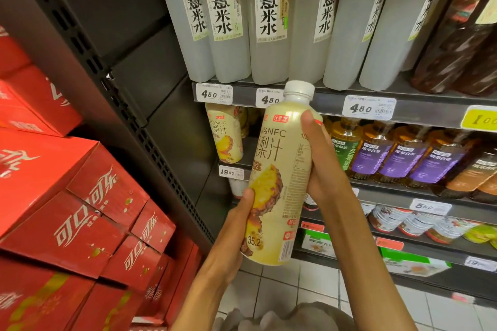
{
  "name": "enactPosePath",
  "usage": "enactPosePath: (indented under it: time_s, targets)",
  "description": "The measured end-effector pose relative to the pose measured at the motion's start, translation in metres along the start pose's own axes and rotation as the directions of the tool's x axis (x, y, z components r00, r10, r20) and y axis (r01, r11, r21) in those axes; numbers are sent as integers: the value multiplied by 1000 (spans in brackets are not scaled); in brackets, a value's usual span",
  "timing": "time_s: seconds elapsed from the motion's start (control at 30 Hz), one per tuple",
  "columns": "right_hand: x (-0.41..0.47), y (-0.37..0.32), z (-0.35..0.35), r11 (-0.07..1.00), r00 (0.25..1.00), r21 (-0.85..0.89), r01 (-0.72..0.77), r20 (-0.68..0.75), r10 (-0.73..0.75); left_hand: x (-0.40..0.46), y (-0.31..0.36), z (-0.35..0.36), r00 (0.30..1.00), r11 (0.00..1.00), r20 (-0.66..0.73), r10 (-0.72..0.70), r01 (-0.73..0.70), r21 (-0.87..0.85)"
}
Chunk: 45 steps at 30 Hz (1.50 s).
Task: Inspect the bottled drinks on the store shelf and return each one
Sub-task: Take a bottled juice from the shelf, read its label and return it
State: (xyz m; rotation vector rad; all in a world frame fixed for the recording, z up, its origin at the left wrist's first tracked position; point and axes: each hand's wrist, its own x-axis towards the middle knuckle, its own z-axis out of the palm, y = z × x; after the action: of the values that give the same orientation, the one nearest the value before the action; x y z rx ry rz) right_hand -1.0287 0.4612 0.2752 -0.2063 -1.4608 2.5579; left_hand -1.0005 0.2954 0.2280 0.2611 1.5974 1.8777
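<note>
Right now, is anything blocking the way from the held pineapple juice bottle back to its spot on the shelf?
Nothing visible does. Both the left hand and right hand grip the pineapple juice bottle in front of the shelf. The gap beside the matching bottle, above the 19.80 price tag, looks open.

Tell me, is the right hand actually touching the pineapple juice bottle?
Touching. The head view shows the right hand wrapped around the upper part of the pineapple juice bottle, thumb pressed on its label.
</note>
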Motion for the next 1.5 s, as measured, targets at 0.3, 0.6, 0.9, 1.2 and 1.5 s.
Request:
enactPosePath:
  time_s: [0.3, 0.6, 0.9, 1.2, 1.5]
  targets:
    - [-4, 2, -20, 979, 1000, 202, -2, 4, 1, -4, -3, 0, 997, 992, 80, -12, 21, -122]
    - [-12, 9, -27, 976, 999, 216, -17, -26, 23, -4, -20, 1, 989, 988, 127, -81, 96, -120]
    - [-10, 7, -19, 995, 1000, -94, 18, 7, -17, 5, -36, 0, 991, 990, -28, -127, 125, -65]
    - [-6, 2, -14, 998, 998, -5, 59, 35, -59, 4, -24, 2, 998, 934, 2, -64, 60, -353]
    - [-9, 6, -7, 984, 998, 178, -13, -54, 23, 6, -26, 1, 957, 904, 173, -235, 280, -322]
